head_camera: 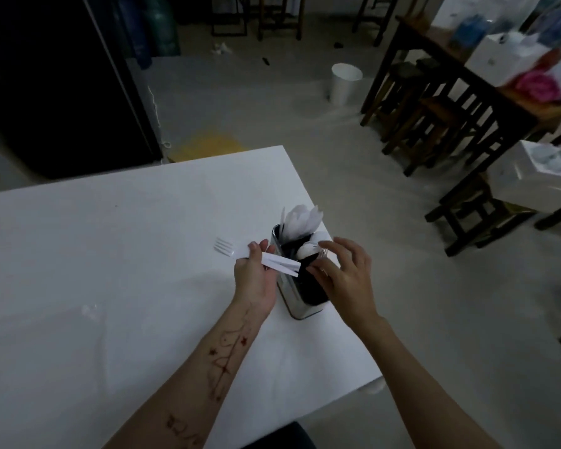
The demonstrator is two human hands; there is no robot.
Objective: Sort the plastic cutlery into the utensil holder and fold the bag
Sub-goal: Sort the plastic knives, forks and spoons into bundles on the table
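Cutlery fills my utensil holder (300,286) near the table (110,254) corner: white pieces upright at its far end, a spoon (305,251) lower down. My left hand (255,277) closes on white forks (240,252), tines left. My right hand (344,277), fingers loosely spread over the holder, perhaps pinches something small.

1. My head camera looks forward and down, close over the flat white table (110,254).
2. Its wide angle also takes in the grey floor (272,102) beyond.
3. No second view.
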